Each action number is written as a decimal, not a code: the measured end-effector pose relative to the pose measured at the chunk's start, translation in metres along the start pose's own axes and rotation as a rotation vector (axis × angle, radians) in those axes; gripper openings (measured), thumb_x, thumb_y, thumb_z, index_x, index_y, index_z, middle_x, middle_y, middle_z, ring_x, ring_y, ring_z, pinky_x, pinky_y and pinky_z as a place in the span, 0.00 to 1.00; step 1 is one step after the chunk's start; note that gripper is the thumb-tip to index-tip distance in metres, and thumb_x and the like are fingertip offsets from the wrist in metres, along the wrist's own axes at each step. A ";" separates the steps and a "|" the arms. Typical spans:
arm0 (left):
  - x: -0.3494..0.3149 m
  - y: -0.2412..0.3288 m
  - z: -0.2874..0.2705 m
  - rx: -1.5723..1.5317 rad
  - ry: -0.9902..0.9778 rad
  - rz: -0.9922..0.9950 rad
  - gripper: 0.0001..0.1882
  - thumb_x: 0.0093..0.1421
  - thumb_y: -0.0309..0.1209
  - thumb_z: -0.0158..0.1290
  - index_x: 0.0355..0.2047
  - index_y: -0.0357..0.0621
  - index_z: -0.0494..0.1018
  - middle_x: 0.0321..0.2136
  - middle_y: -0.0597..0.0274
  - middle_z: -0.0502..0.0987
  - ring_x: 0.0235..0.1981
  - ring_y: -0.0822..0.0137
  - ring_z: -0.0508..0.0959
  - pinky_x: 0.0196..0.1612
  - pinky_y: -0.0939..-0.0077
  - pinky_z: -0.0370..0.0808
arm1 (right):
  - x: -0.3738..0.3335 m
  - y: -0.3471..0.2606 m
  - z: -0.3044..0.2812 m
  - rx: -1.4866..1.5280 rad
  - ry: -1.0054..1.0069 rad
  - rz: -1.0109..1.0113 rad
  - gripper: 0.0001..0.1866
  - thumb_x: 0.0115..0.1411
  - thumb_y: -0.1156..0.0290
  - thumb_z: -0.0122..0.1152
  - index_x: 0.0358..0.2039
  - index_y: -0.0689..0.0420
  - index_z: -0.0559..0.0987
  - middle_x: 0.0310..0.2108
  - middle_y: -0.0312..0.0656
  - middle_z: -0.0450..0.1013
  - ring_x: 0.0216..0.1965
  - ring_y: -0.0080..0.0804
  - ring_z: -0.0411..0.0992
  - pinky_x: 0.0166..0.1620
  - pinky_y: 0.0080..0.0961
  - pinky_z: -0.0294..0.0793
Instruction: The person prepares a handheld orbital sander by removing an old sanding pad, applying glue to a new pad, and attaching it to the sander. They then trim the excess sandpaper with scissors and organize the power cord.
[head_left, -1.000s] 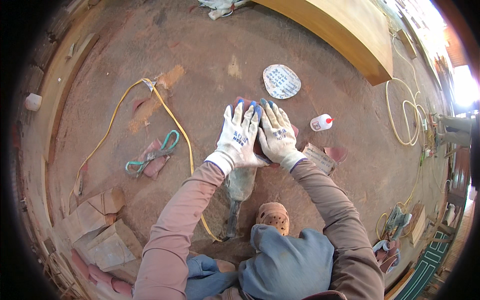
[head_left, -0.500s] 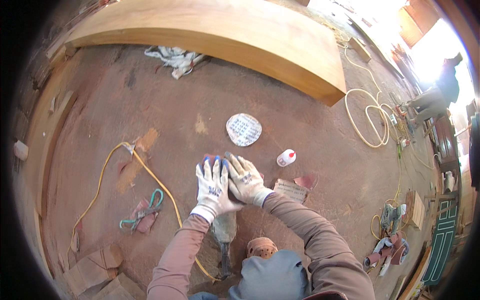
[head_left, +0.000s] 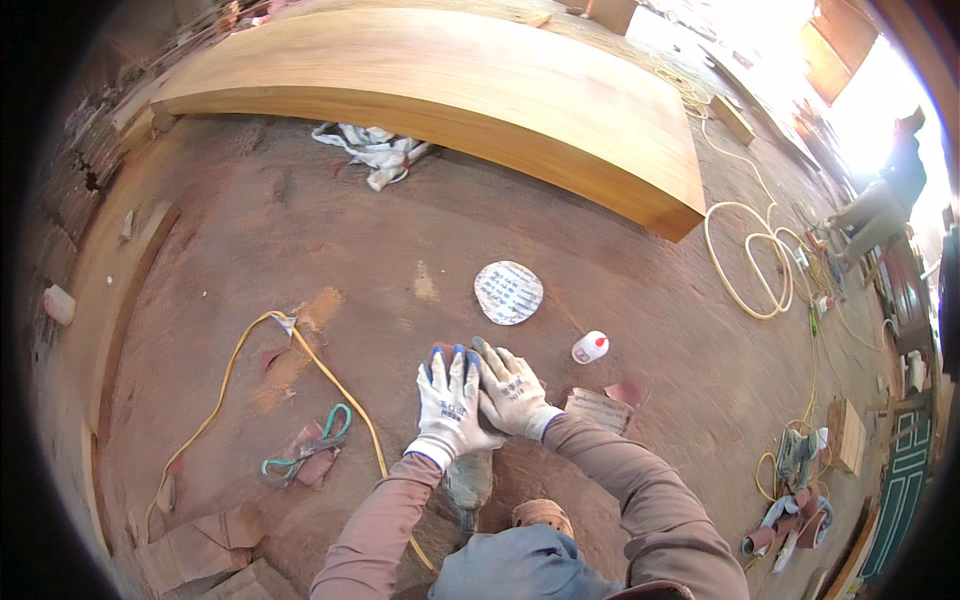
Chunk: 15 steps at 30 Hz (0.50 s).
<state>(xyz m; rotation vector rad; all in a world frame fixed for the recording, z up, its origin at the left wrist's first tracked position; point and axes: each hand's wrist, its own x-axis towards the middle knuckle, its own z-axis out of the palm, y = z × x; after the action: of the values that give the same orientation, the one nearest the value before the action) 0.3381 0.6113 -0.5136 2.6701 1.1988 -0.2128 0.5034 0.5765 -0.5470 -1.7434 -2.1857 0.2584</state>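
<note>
My left hand, in a white work glove with blue fingertips, lies flat with its fingers stretched forward. Close beside it, my right hand is gloved too, its fingers extended and pressed down. Both rest on the head of a grey, dusty power tool, apparently a sander or grinder, lying on the floor between my legs. A little reddish sandpaper shows past the fingertips; the gloves hide most of it. Ahead is a round white disc with printing on its back. A small white glue bottle with a red tip lies to the right.
A thick wooden slab spans the far side, a white rag by its edge. Green-handled scissors and a yellow cord lie left. Sandpaper scraps sit right. A coiled hose and another person are farther right.
My view has shifted, so the floor things sit lower and further right in the picture. Both gloved hands stay together on the tool's head.
</note>
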 end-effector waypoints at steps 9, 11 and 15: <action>-0.001 -0.001 0.000 -0.056 0.040 0.011 0.74 0.38 0.74 0.62 0.74 0.35 0.51 0.75 0.36 0.48 0.74 0.30 0.45 0.72 0.30 0.39 | 0.000 0.003 -0.001 -0.016 -0.031 -0.007 0.37 0.64 0.53 0.54 0.68 0.61 0.66 0.73 0.56 0.56 0.65 0.57 0.62 0.65 0.50 0.64; -0.002 0.000 0.001 -0.064 0.051 -0.001 0.73 0.38 0.74 0.61 0.74 0.35 0.51 0.75 0.36 0.47 0.75 0.30 0.44 0.72 0.31 0.39 | 0.001 0.003 0.000 -0.017 -0.038 -0.008 0.37 0.64 0.53 0.54 0.69 0.61 0.66 0.73 0.56 0.55 0.65 0.57 0.62 0.64 0.50 0.64; -0.005 0.001 -0.007 -0.057 0.008 -0.027 0.73 0.40 0.74 0.61 0.75 0.36 0.48 0.75 0.36 0.47 0.75 0.31 0.44 0.73 0.32 0.39 | 0.004 0.003 -0.003 -0.002 -0.047 -0.030 0.37 0.63 0.53 0.53 0.68 0.61 0.66 0.73 0.56 0.55 0.65 0.57 0.62 0.64 0.50 0.65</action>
<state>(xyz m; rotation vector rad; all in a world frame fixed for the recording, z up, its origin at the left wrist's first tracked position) 0.3356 0.6089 -0.5061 2.6101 1.2248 -0.1697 0.5066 0.5812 -0.5443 -1.7206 -2.2444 0.2929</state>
